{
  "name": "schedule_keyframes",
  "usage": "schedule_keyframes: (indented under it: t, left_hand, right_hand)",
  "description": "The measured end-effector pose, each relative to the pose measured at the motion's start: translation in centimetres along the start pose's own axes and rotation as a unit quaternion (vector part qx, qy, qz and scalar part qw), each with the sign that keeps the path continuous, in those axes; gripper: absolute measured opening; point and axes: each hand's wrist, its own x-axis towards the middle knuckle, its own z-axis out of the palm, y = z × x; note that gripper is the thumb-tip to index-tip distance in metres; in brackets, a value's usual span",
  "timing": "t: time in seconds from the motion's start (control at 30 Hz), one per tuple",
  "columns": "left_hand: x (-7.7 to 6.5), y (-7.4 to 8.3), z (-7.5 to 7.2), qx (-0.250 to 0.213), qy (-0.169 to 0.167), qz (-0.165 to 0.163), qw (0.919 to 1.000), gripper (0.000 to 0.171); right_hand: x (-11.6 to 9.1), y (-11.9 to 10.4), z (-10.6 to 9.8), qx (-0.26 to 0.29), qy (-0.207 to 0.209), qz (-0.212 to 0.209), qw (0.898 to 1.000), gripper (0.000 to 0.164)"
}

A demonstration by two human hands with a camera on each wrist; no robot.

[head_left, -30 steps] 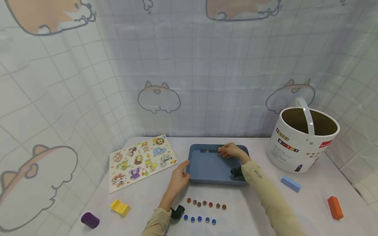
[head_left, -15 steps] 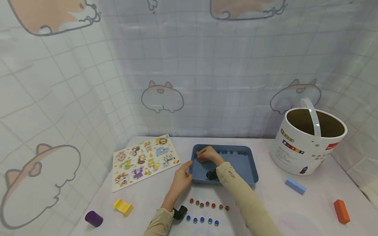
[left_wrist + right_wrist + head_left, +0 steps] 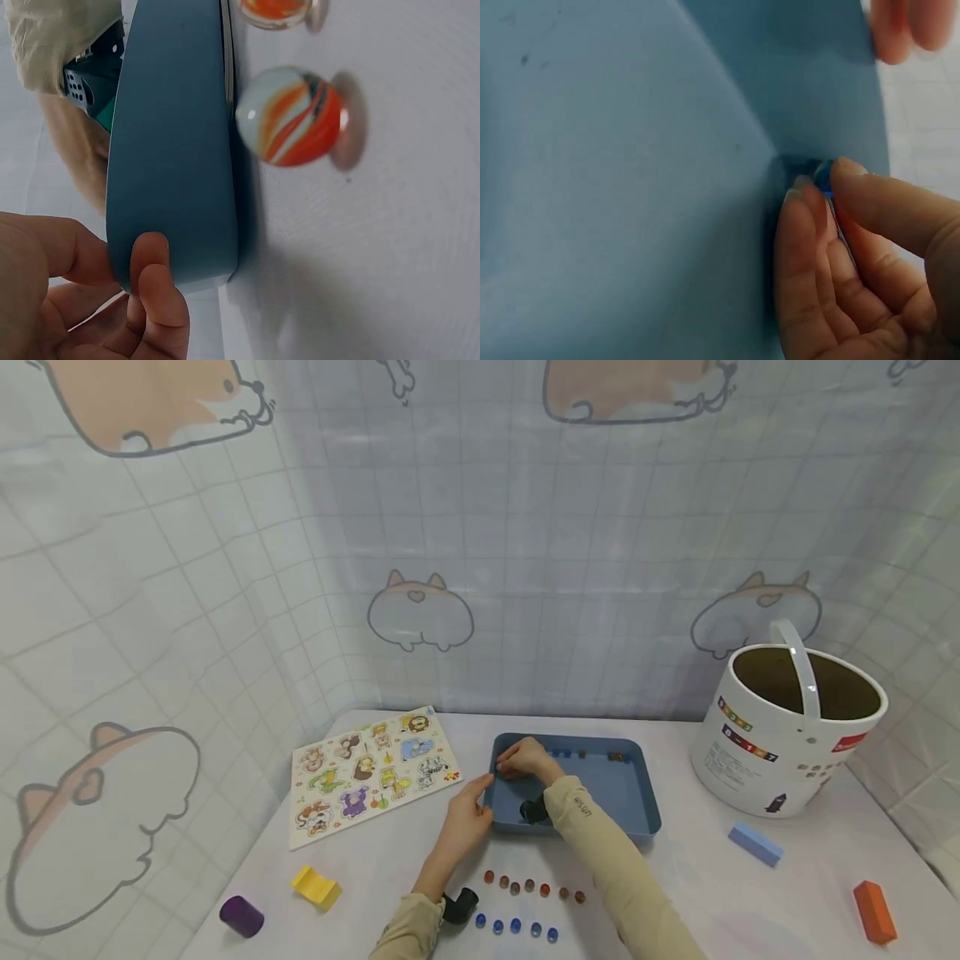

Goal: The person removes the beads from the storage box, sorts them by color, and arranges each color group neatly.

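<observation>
In the head view, a blue tray [image 3: 592, 793] lies on the table with a row of small marbles [image 3: 617, 757] along its back wall. My left hand [image 3: 463, 820] is at the tray's left side; the left wrist view shows its fingers [image 3: 161, 296] gripping the rim at a corner. My right hand [image 3: 527, 758] reaches inside to the back left corner, where thumb and fingers pinch a blue marble [image 3: 823, 177] close to the wall. In front of the tray lie a row of orange and brown marbles [image 3: 544, 890] and a row of blue marbles [image 3: 515, 926].
An animal puzzle board [image 3: 375, 777] lies to the left. Nearer are a yellow block [image 3: 316, 887] and a purple cylinder [image 3: 242, 916]. On the right stand a white bucket [image 3: 783, 743], a light blue block [image 3: 755, 844] and an orange block [image 3: 874, 912]. A patterned curtain [image 3: 510, 635] hangs behind.
My right hand has moved left along the tray's back wall to its back left corner, uncovering marbles toward the right. The left hand stays at the tray's left side.
</observation>
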Motion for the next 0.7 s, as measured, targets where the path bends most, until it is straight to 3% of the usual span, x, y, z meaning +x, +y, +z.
schedule_keyframes:
  t: [0.2,0.4,0.53,0.7]
  left_hand:
    - [0.1,-0.1,0.1,0.002,-0.001,-0.004,1.0,0.057]
    - [0.1,-0.1,-0.1,0.01,0.0,-0.008,0.9999,0.058]
    - [0.1,-0.1,-0.1,0.003,0.001,-0.011,0.9999,0.058]
    - [0.2,-0.2,0.0,-0.001,0.002,-0.015,0.9999,0.058]
  right_hand:
    - [-0.8,-0.1,-2.6,0.029,-0.051,-0.029,0.998,0.03]
    - [-1.9,0.0,-5.8,0.099,-0.093,-0.06,0.989,0.037]
    - [-3.4,0.1,-7.8,0.125,-0.116,-0.08,0.982,0.04]
    - [-6.1,0.6,-9.8,0.114,-0.12,-0.104,0.981,0.042]
